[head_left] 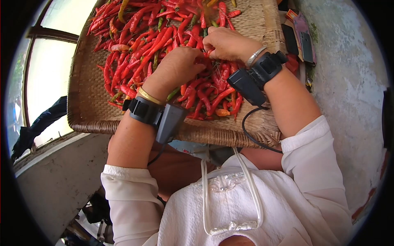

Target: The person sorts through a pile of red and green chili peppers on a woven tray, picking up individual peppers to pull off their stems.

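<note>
Red chili peppers (135, 45) lie heaped in a wide woven basket tray (88, 94), with a few green and orange ones among them. My left hand (178, 65) is over the middle of the heap, its fingers curled in and their tips mostly hidden. Just to its right and slightly farther off, my right hand (227, 43) is closed in a pinch, with a bit of red chili pepper showing at its fingertips. The two hands nearly touch. Loose chili peppers (209, 96) lie below them, towards the near rim.
To the right of the tray are a dark phone-like object (306, 47) and a black flat case (290, 39). A window (51, 74) with a dark cloth (39, 123) is at the left. A worn wall (344, 61) stands at the right.
</note>
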Demonstrator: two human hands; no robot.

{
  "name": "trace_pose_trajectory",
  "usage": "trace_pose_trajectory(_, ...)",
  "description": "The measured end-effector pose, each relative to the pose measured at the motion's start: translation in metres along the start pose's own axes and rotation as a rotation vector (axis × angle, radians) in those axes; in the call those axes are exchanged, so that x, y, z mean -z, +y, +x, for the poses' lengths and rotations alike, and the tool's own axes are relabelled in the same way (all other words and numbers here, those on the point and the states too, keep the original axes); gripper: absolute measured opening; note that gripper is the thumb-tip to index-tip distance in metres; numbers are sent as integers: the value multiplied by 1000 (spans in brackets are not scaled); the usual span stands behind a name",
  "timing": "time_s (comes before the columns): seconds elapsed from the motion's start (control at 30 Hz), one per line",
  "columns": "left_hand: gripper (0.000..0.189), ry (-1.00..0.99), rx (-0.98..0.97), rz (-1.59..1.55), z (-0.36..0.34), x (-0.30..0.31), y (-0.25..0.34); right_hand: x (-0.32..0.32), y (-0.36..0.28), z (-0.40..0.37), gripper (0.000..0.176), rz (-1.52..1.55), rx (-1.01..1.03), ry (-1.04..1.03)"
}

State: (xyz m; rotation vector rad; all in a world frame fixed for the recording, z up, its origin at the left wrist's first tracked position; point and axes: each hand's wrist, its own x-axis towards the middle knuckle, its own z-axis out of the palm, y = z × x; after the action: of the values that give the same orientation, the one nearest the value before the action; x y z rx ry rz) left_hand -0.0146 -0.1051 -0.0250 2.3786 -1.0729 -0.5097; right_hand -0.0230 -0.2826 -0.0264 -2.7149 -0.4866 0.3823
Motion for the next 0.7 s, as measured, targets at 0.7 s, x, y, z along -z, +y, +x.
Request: trace_pose_trajectory(0.7,10,-169,407,-577,-11,23,2,72,24,-3,41,1460,-4,73)
